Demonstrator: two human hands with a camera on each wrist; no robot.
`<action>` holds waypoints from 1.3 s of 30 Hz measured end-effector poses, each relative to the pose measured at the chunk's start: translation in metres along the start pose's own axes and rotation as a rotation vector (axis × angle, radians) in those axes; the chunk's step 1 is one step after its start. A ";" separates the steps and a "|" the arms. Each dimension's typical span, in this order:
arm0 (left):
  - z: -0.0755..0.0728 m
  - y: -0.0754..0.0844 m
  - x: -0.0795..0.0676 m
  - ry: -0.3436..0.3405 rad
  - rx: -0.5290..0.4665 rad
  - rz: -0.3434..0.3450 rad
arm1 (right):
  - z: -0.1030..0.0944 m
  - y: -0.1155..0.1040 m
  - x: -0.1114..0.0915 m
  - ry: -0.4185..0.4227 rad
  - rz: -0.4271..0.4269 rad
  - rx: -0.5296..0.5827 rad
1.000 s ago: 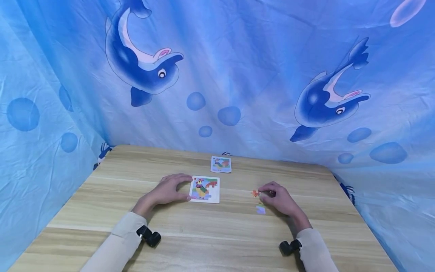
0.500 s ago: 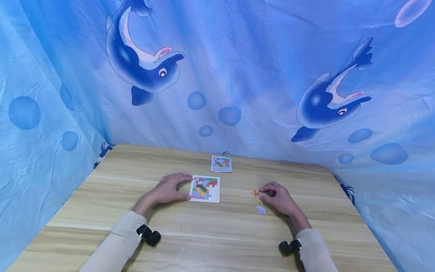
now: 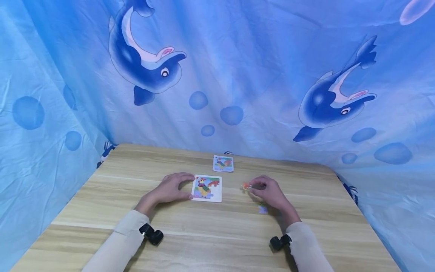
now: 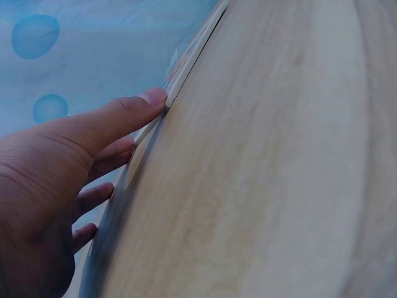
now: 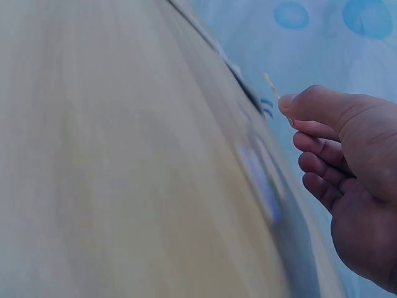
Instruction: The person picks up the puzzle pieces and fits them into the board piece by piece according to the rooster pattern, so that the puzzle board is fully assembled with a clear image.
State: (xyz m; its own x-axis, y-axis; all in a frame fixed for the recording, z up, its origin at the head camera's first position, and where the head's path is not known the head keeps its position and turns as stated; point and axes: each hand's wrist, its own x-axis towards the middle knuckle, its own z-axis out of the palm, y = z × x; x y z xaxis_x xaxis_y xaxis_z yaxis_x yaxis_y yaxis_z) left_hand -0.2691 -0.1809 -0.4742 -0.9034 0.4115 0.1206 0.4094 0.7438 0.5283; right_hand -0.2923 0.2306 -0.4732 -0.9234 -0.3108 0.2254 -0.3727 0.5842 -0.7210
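In the head view a square puzzle board (image 3: 208, 198) with a white frame lies on the table, its rooster picture partly filled and a white area bare at the lower right. My left hand (image 3: 171, 188) holds the board at its left side, thumb near the lower corner and forefinger near the upper one. My right hand (image 3: 270, 192) pinches an orange puzzle piece (image 3: 246, 186) between thumb and forefinger, to the right of the board. Seen thin and edge-on in the right wrist view, the piece (image 5: 270, 85) is raised above the tabletop.
A loose puzzle piece (image 3: 263, 209), mostly lilac, lies on the wooden table (image 3: 210, 241) below the right hand. Behind the board lies a small rooster picture card (image 3: 223, 163). A blue curtain (image 3: 251, 75) with dolphins hangs at the table's far edge.
My right hand has lifted the orange puzzle piece and carried it left and slightly away from me. The left hand stays at the board; the view has shifted slightly.
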 end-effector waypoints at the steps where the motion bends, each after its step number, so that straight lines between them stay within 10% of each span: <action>1: 0.000 0.000 0.000 -0.001 -0.002 0.000 | 0.003 -0.004 0.002 -0.001 0.000 0.005; 21: -0.002 0.003 -0.002 -0.005 -0.001 -0.009 | 0.067 -0.044 0.028 -0.101 -0.036 0.022; 39: -0.001 0.001 -0.003 -0.010 -0.010 -0.002 | 0.086 -0.054 0.034 -0.130 -0.054 0.006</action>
State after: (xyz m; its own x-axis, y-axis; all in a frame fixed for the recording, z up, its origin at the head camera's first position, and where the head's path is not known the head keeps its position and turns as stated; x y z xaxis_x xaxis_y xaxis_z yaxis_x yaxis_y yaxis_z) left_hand -0.2659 -0.1820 -0.4732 -0.9030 0.4152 0.1105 0.4058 0.7395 0.5370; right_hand -0.2959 0.1241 -0.4828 -0.8820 -0.4367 0.1771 -0.4205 0.5596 -0.7142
